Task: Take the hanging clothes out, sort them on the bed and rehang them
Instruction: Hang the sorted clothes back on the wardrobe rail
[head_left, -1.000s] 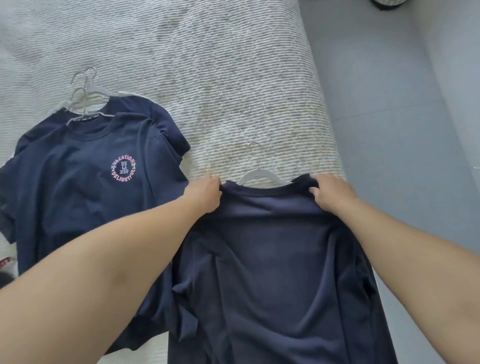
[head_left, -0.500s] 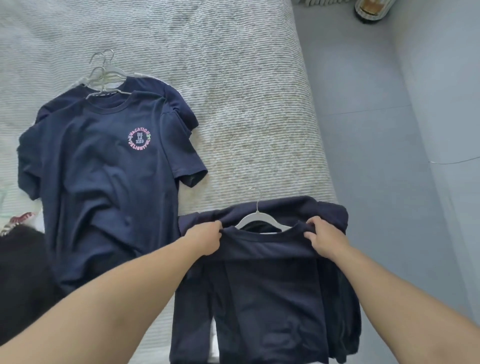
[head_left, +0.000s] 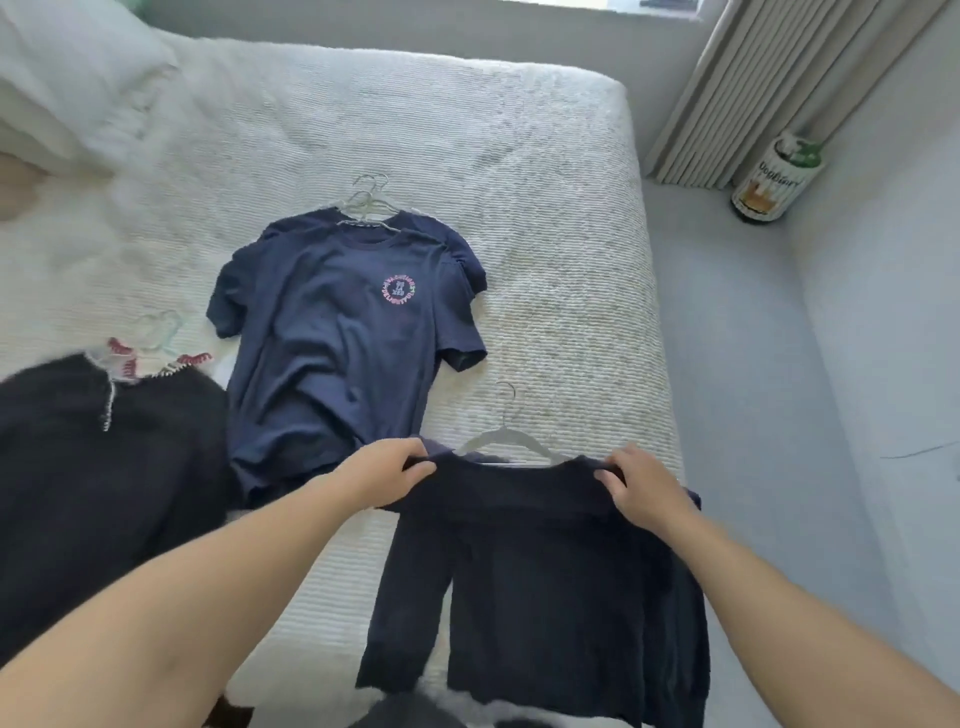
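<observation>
A dark navy top (head_left: 540, 582) lies at the near right edge of the bed (head_left: 467, 130). My left hand (head_left: 387, 470) pinches its left shoulder and my right hand (head_left: 641, 493) pinches its right shoulder. A white hanger (head_left: 506, 439) pokes out at its neck, hook pointing away from me. Two navy T-shirts (head_left: 332, 343) on hangers lie stacked in the middle of the bed, the top one with a round pink print. A black knit garment (head_left: 98, 478) with a red and white collar lies at the left.
White pillows (head_left: 67, 88) sit at the far left of the bed. Right of the bed runs a grey floor (head_left: 753, 415), with pleated curtains (head_left: 737, 93) and a printed cylindrical container (head_left: 774, 179) in the far corner.
My hands have drawn the navy top toward me along the bed edge, still gripping both shoulders. The view has tilted up, showing the pillows, curtains and black garment.
</observation>
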